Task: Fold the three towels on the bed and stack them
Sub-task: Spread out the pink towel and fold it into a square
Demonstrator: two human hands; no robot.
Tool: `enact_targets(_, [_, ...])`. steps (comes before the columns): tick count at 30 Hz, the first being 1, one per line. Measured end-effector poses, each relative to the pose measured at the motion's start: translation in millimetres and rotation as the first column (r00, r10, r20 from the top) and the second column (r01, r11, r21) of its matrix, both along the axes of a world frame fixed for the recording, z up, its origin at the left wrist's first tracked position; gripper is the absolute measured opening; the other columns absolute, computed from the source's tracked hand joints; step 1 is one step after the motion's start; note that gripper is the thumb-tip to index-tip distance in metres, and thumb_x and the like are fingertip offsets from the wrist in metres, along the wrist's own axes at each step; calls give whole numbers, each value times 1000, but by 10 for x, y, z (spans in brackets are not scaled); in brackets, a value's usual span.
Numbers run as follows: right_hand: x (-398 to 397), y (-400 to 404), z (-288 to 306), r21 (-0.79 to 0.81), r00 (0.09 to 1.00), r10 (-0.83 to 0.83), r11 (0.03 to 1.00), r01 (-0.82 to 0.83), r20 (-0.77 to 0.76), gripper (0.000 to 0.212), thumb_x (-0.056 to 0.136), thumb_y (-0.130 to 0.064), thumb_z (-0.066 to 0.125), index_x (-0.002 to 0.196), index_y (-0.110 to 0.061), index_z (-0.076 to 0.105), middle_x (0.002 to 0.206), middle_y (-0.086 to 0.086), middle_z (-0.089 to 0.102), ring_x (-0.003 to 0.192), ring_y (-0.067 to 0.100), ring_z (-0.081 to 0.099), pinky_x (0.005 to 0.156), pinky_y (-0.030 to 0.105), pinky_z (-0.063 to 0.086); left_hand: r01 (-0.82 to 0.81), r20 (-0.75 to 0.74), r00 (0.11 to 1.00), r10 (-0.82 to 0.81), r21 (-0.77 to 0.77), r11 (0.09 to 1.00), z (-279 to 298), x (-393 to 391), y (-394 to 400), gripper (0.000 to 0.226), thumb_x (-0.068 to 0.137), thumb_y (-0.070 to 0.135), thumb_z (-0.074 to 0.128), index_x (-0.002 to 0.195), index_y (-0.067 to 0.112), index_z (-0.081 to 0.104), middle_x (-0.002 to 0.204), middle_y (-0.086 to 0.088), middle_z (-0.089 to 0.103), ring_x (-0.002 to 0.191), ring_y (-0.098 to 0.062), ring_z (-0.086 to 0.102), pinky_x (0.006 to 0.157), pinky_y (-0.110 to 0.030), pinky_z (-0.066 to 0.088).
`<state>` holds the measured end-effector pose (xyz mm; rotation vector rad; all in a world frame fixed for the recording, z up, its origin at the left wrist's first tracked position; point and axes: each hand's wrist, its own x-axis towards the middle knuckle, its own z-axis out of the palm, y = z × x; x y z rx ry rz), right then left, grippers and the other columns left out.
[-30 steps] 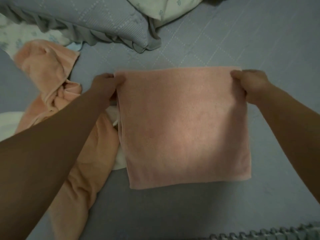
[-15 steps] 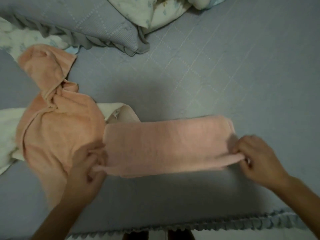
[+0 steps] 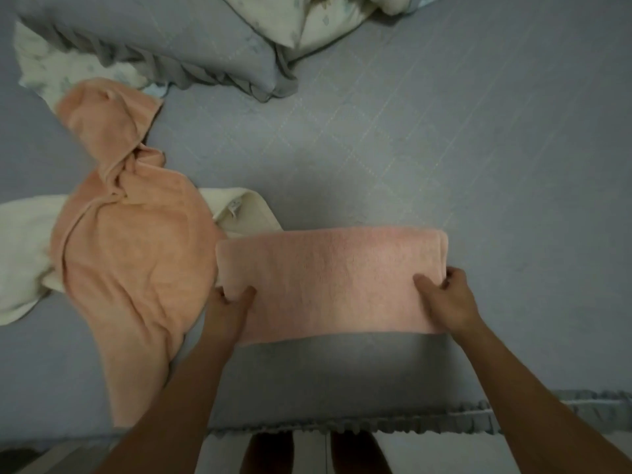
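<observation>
now — pink towel (image 3: 331, 285) between both grips

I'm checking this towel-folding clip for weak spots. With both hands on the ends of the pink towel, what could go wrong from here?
1. The pink towel lies close to the bed's frilled edge; a tug toward the person might drag it off.
2. Its left end, under the left hand, touches the crumpled orange towel and cream towel; the next fold could snag them.
3. The right hand pinches only the end, so layers may slip unevenly.
</observation>
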<state>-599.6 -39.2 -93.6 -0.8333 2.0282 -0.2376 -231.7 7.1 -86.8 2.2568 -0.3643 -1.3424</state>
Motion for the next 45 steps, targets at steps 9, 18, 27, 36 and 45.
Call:
enact_targets(9, [-126, -235, 210, -300, 986, 41, 950, -89, -162, 22, 80, -40, 67, 93, -22, 62, 78, -5, 64, 71, 19, 58, 65, 29, 40, 233, -404, 894, -193, 50, 971, 85, 87, 417, 56, 67, 17, 80, 120, 17, 62, 112, -8, 75, 94, -22, 73, 72, -37, 59])
enact_targets(18, [317, 403, 61, 217, 772, -610, 790, 573, 179, 44, 88, -44, 66, 100, -2, 62, 87, 14, 66, 71, 26, 65, 61, 36, 54, 42, -129, 989, -67, -186, 982, 99, 136, 48, 31, 87, 21, 72, 115, 20, 61, 105, -8, 64, 91, -22, 60, 74, -33, 52])
enact_targets(27, [912, 74, 167, -153, 719, -627, 712, 685, 301, 31, 87, -13, 66, 115, -2, 66, 111, 11, 71, 93, 17, 66, 87, 30, 54, 718, -376, 654, -656, 35, 695, 128, 143, -29, 61, 70, 37, 65, 123, 7, 63, 104, -11, 66, 86, -19, 60, 72, -30, 50])
enact_targets(36, [714, 504, 90, 142, 857, -402, 916, 376, 322, 17, 86, -31, 66, 91, -14, 67, 96, 2, 73, 88, 19, 70, 83, 33, 57, 659, -363, 693, -622, -30, 752, -119, -315, 317, 42, 88, 22, 69, 128, 11, 59, 116, -6, 67, 85, -7, 66, 71, -24, 58])
enact_targets(45, [1252, 1686, 224, 348, 719, -568, 820, 454, 401, 39, 86, -22, 71, 122, -9, 62, 108, 8, 72, 87, 22, 70, 65, 30, 58, 764, -450, 610, -653, 112, 636, 1, -113, 501, 40, 83, 31, 75, 119, 16, 63, 102, 5, 71, 97, -18, 69, 75, -31, 59])
